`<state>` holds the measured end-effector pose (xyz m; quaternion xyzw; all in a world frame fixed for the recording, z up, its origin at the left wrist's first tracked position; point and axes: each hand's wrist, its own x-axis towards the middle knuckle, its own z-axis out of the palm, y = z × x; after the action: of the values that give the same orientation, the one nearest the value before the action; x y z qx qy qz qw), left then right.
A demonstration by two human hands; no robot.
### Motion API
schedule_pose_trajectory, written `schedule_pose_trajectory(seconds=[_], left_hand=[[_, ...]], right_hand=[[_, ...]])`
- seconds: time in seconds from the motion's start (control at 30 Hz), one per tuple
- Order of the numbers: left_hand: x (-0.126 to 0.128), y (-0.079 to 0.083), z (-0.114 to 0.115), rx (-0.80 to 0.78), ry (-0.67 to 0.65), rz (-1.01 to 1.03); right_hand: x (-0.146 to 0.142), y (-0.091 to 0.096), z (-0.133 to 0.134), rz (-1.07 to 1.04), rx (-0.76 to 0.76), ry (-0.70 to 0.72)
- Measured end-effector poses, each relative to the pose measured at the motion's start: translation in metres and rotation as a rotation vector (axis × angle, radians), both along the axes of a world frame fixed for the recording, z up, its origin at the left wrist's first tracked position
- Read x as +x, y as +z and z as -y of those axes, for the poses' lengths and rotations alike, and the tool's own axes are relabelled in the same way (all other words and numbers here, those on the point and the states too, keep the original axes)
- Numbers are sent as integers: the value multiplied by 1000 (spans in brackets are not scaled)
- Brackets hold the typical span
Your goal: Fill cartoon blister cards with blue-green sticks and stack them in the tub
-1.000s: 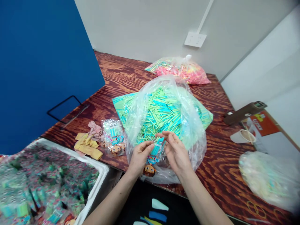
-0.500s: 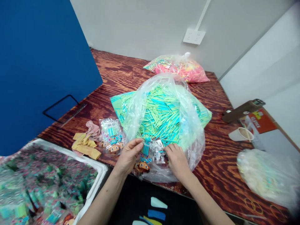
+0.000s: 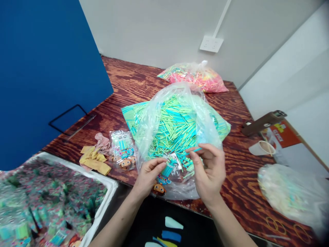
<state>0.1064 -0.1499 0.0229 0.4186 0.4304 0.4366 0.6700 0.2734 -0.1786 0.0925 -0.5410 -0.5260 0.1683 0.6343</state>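
Observation:
My left hand (image 3: 151, 175) is closed, thumb and finger pinching the top of a small clear packet (image 3: 167, 171). The packet holds blue-green sticks and has cartoon faces at its lower end. To its right, my right hand (image 3: 210, 169) pinches a thin blue stick (image 3: 197, 149) between thumb and fingertips. Both hands are over the near side of a big open plastic bag (image 3: 151, 128), which is heaped with loose green and blue sticks (image 3: 177, 120). A small white printed piece (image 3: 177, 162) lies just behind the packet, partly covered.
Filled packets (image 3: 123, 149) lie left of the bag, beside pink and yellow finger cots (image 3: 96, 159). A tied bag of coloured sticks (image 3: 196, 78) rests by the wall. On the right are a brown bottle (image 3: 263, 122), a paper cup (image 3: 261, 148) and another plastic bag (image 3: 288, 192).
My right hand has risen from the sticks and turned, with a blue stick now showing in its fingers. My left hand has shifted slightly right with the packet.

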Motion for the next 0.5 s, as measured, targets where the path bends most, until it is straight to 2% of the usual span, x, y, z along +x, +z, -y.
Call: schedule_pose_trajectory(seconds=[0.13, 0.3, 0.4, 0.5], left_hand=[[2, 1, 4, 32, -21, 7], [2, -1, 5, -1, -7, 25], [4, -2, 6, -19, 57, 43], [6, 0, 6, -37, 68, 75]], right_hand=[[-12, -4, -5, -82, -145, 122], [-10, -10, -4, -33, -314, 208], [-9, -8, -3, -40, -326, 215], [-10, -6, -3, -118, -258, 152]])
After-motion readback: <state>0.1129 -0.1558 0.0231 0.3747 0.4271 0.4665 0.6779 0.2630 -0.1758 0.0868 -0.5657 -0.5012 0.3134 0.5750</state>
